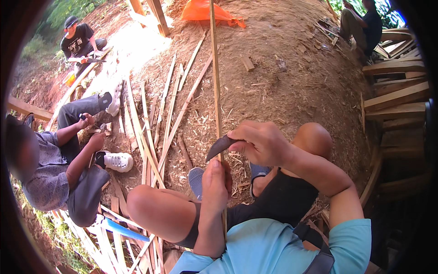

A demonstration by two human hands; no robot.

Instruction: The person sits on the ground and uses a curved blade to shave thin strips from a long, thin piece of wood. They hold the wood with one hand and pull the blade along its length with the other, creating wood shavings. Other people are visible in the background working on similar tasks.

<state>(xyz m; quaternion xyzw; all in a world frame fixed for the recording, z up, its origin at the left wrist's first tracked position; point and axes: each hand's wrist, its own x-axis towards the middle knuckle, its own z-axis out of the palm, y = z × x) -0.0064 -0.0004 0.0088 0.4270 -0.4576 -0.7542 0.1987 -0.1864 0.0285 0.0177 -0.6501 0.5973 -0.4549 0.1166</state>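
A long, thin wooden strip runs from my lap up past the middle of the view. My left hand is closed around its lower part, thumb uppermost. Just above that thumb, a dark, curved, blade-like piece lies across the strip. My right hand pinches its right end between thumb and fingers; its pointed end slants down to the left. Whether it has a handle inside my palm is hidden. Both hands are close together, between my bent knees.
Several loose wooden strips lie on the dirt to my left, near a blue blade-shaped object. A person sits there holding a dark-handled tool. Farther off is another person. Stacked timber lines the right, with a seated person behind.
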